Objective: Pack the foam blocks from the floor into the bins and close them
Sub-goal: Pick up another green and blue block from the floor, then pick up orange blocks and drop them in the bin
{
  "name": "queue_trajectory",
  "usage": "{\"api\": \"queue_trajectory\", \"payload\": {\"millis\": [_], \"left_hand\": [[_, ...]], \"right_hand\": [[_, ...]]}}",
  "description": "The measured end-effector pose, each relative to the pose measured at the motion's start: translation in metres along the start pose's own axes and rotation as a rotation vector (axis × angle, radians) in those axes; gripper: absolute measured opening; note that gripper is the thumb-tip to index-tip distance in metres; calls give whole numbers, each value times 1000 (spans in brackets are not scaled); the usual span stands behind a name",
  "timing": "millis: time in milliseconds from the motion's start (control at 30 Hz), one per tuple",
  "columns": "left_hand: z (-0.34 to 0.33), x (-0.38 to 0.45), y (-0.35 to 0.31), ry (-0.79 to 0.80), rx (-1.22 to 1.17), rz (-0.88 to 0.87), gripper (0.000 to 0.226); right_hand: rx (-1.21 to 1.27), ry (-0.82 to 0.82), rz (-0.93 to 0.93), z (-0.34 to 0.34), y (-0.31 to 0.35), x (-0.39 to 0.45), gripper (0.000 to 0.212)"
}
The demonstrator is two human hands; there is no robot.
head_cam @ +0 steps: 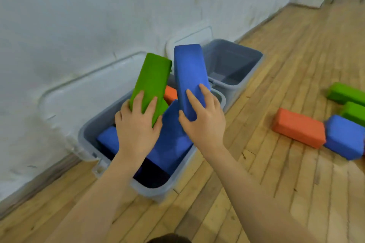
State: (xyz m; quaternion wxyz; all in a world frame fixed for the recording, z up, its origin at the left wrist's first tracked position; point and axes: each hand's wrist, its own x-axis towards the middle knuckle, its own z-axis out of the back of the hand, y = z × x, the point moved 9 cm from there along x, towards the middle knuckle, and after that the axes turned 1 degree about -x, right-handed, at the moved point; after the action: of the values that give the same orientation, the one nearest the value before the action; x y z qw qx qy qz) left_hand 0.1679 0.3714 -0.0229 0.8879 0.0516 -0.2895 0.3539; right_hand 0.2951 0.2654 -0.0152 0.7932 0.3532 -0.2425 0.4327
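Observation:
My left hand grips the near end of a green foam block, held tilted above the near grey bin. My right hand grips the near end of a blue foam block, also tilted over that bin. Inside the near bin lie blue blocks and an orange block. A second grey bin stands just beyond it by the wall, with no blocks visible in it. On the floor to the right lie an orange block, a blue block and two green blocks.
Two white lids lean against the white wall behind the bins. The wooden floor stretches to the right and towards a doorway at the far right. A baseboard runs along the wall on the left.

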Motion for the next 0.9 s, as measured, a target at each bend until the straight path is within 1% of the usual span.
{"api": "queue_trajectory", "payload": {"millis": [67,133,200,267,333,400,467,533,600,733,800,900], "left_hand": [[-20,1,14,93,45,-17,44],[-35,-1,27,178,40,2,41],[-47,-11,39,238,5,58,43],[-52,-25,47,271,-68,121,49],[-54,-31,46,255,-97,135,50],[-53,-28,43,245,-121,164,52],[-45,-18,38,175,-163,194,57],[-30,-8,27,90,-213,205,56],[-19,0,10,37,-273,166,55],[-8,9,-39,-31,-272,31,44],[-8,11,-73,-23,-289,-64,41],[-23,7,-135,57,-354,-216,38]], "right_hand": [[-41,31,33,-19,4,-1,44],[-34,86,56,-33,8,-4,46],[26,141,67,-44,12,-8,49],[106,221,16,-55,10,-14,55],[165,263,-61,-60,6,-15,61],[108,255,-29,-62,12,-8,58],[62,294,-3,-65,17,5,53],[200,377,-78,-64,11,13,48],[310,403,-132,-57,-4,13,48],[293,444,-153,-39,-40,-7,46],[226,456,-152,-22,-60,-15,41],[110,434,-235,22,-108,-28,37]]}}
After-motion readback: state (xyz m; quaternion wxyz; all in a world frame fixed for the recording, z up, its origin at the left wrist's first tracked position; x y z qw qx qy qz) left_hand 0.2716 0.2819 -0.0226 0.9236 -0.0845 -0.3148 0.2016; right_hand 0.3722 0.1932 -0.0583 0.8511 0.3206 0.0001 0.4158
